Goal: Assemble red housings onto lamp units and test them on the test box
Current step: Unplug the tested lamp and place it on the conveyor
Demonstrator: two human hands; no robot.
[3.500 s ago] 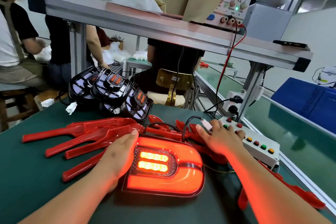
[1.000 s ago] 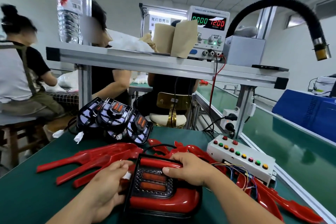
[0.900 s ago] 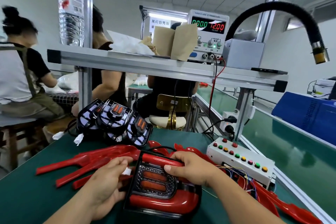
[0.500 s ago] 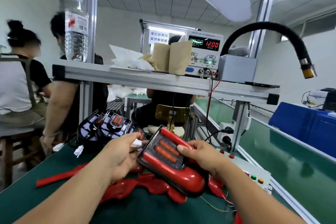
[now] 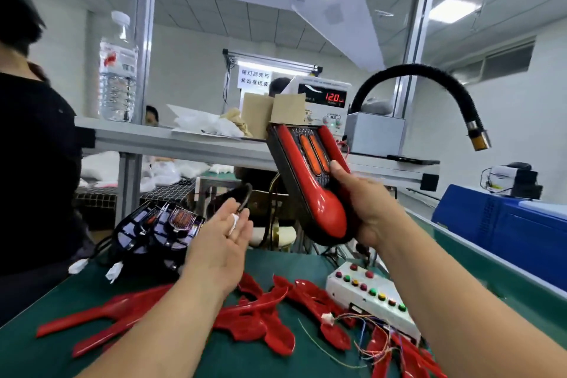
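Note:
My right hand (image 5: 369, 209) grips an assembled lamp (image 5: 310, 181) with its red housing on and holds it tilted in the air, in front of the shelf. The lamp is unlit. My left hand (image 5: 221, 242) is raised palm-up beside it, thumb and fingers lightly pinching the lamp's white connector (image 5: 233, 220), whose black cable loops upward. Loose red housings (image 5: 264, 316) lie spread on the green table (image 5: 46, 359). The white test box (image 5: 368, 294) with coloured buttons stands at the right, loose wires trailing from it.
Several bare black lamp units (image 5: 159, 227) are piled at the table's back left. A shelf (image 5: 184, 144) carries a water bottle (image 5: 118, 70) and a power supply (image 5: 325, 104). A black hose (image 5: 429, 77) arches right. A person in black (image 5: 30, 163) stands close at the left.
The lamp went dark after the test. Both hands lifted it off the table; now my right hand alone holds it higher and more upright, while my left hand has come away with the connector.

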